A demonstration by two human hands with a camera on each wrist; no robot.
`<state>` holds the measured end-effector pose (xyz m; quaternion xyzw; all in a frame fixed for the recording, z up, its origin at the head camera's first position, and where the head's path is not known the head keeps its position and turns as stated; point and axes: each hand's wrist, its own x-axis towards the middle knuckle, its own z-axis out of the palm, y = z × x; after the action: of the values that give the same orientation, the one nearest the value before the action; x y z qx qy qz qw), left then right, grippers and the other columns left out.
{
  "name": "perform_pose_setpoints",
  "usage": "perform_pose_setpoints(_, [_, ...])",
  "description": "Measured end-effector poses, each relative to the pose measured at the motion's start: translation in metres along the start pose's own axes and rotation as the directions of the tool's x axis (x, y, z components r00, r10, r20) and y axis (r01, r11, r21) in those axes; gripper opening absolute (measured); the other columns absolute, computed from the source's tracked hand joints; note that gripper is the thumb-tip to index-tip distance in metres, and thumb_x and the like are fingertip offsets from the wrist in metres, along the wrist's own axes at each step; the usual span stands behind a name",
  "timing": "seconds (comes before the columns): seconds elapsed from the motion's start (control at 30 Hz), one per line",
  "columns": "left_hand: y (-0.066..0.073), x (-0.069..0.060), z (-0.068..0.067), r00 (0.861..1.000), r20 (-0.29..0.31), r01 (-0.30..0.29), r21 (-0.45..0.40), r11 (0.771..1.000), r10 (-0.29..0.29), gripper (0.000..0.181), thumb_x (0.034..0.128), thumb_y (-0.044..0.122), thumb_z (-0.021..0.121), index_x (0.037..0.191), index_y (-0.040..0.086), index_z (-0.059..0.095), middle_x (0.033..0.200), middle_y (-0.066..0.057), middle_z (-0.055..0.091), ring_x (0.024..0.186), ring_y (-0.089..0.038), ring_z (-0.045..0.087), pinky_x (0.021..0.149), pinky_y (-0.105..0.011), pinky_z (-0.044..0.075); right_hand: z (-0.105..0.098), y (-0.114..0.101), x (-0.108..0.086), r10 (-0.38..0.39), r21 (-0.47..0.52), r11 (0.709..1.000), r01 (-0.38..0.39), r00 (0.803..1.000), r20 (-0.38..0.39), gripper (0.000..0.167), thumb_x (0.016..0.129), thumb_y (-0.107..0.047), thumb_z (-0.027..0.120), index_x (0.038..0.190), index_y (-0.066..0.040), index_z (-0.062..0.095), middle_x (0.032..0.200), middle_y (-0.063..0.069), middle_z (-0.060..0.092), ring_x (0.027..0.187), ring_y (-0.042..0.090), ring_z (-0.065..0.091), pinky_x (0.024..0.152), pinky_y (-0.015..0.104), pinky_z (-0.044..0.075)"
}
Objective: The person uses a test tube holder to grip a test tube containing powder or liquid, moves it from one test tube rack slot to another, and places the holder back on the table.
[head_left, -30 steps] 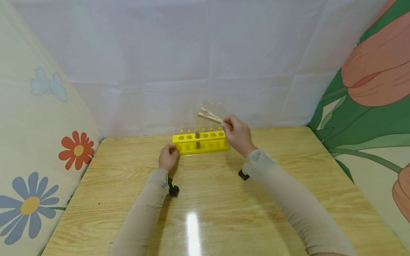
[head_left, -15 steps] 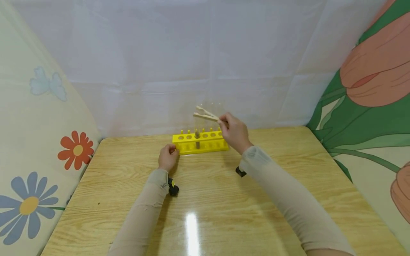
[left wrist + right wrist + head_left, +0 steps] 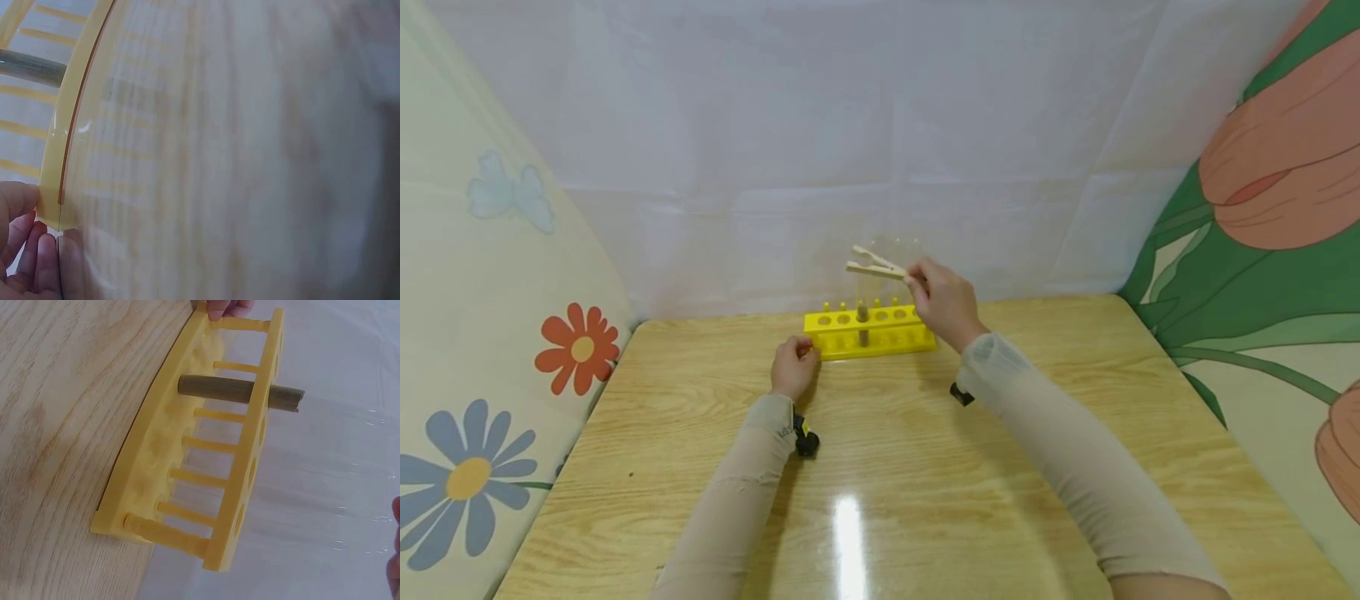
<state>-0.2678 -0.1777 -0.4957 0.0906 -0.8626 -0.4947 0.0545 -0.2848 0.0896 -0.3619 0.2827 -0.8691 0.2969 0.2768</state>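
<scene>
A yellow test tube rack stands near the table's back edge, holding several clear tubes; one tube has grey-brown contents in its lower part. My left hand pinches the rack's left end between thumb and fingers, as the left wrist view shows at the base. Above the rack, my right hand grips a wooden test tube clamp by its rear end. The clamp's forked tips point left, spread apart, near the top of the filled tube. In the right wrist view only some right-hand fingertips show.
The wood-grain table spreads in front of the rack. A white cloth hangs directly behind it, with flower-patterned cloths at both sides. A small black camera is on the left wrist and another on the right.
My right hand has moved a little left with the clamp, whose tips now look wider apart and reach further left. My left hand has stayed on the rack's end.
</scene>
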Motion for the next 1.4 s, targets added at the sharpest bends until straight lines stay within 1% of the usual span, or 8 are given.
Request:
perform_pose_setpoints(0.23, [-0.0005, 0.001, -0.0001, 1.0, -0.002, 0.003, -0.01, 1.0, -0.003, 0.028, 0.0976, 0.01, 0.062, 0.121, -0.005, 0.059, 0.122, -0.025, 0.057, 0.114, -0.038, 0.056, 0.101, -0.048, 0.047, 0.0002, -0.0004, 0.0017, -0.005, -0.009, 1.0, 0.005, 1.0, 0.013, 0.012, 0.101, -0.01, 0.062, 0.102, 0.002, 0.065, 0.082, 0.013, 0.067, 0.064, 0.024, 0.06, 0.058, 0.038, 0.053])
perform_pose_setpoints(0.47, [-0.0016, 0.0017, 0.0007, 1.0, -0.009, -0.006, -0.011, 1.0, 0.006, 0.029, 0.0968, 0.01, 0.063, 0.121, -0.006, 0.059, 0.122, -0.026, 0.056, 0.114, -0.039, 0.057, 0.101, -0.048, 0.048, 0.0008, 0.0001, 0.0021, 0.016, -0.018, 1.0, -0.016, 0.999, 0.029, 0.012, 0.101, -0.011, 0.062, 0.102, 0.001, 0.065, 0.083, 0.013, 0.068, 0.063, 0.024, 0.06, 0.057, 0.038, 0.053])
perform_pose_setpoints(0.77, [-0.0034, 0.0038, 0.0027, 1.0, -0.005, 0.002, -0.009, 1.0, -0.002, 0.029, 0.0967, 0.01, 0.063, 0.121, -0.006, 0.059, 0.123, -0.026, 0.055, 0.114, -0.039, 0.056, 0.101, -0.048, 0.047, 0.0009, 0.0019, 0.0031, 0.022, -0.022, 1.0, -0.021, 0.999, 0.042, 0.012, 0.101, -0.011, 0.062, 0.103, 0.0, 0.065, 0.084, 0.013, 0.069, 0.065, 0.024, 0.061, 0.058, 0.038, 0.054])
perform_pose_setpoints(0.93, [-0.0043, 0.0048, 0.0032, 1.0, 0.0, 0.015, -0.011, 1.0, -0.015, 0.029, 0.0967, 0.011, 0.063, 0.121, -0.005, 0.059, 0.123, -0.025, 0.055, 0.115, -0.037, 0.056, 0.102, -0.047, 0.047, 0.0011, 0.0014, 0.0043, 0.022, -0.018, 1.0, -0.021, 0.998, 0.058, 0.011, 0.1, -0.011, 0.063, 0.102, 0.0, 0.065, 0.083, 0.013, 0.069, 0.062, 0.023, 0.06, 0.056, 0.037, 0.053])
perform_pose_setpoints(1.03, [-0.0044, 0.0044, 0.0025, 1.0, 0.003, 0.012, -0.005, 1.0, -0.012, 0.03, 0.0967, 0.011, 0.063, 0.121, -0.005, 0.059, 0.123, -0.025, 0.056, 0.115, -0.038, 0.056, 0.102, -0.048, 0.047, 0.0016, 0.001, 0.0059, 0.024, -0.031, 0.999, -0.022, 0.997, 0.071, 0.011, 0.1, -0.011, 0.063, 0.102, -0.001, 0.065, 0.082, 0.012, 0.068, 0.06, 0.021, 0.058, 0.053, 0.035, 0.051])
perform_pose_setpoints(1.2, [-0.0035, 0.0029, 0.0014, 1.0, -0.01, -0.003, 0.009, 1.0, 0.003, 0.029, 0.0965, 0.01, 0.063, 0.12, -0.006, 0.059, 0.121, -0.026, 0.057, 0.113, -0.038, 0.057, 0.1, -0.048, 0.047, 0.0022, 0.0004, 0.0068, 0.029, -0.057, 0.998, -0.022, 0.993, 0.114, 0.011, 0.101, -0.012, 0.062, 0.102, -0.002, 0.065, 0.079, 0.009, 0.067, 0.056, 0.019, 0.054, 0.05, 0.033, 0.047])
perform_pose_setpoints(1.4, [0.0005, 0.0006, 0.0005, 1.0, -0.016, -0.01, 0.01, 1.0, 0.01, 0.029, 0.0959, 0.01, 0.063, 0.119, -0.006, 0.06, 0.118, -0.026, 0.058, 0.111, -0.038, 0.058, 0.1, -0.048, 0.047, 0.0045, 0.0014, 0.0033, 0.046, -0.057, 0.998, -0.039, 0.989, 0.143, 0.012, 0.101, -0.013, 0.061, 0.103, -0.002, 0.065, 0.082, 0.01, 0.069, 0.06, 0.02, 0.057, 0.054, 0.034, 0.051])
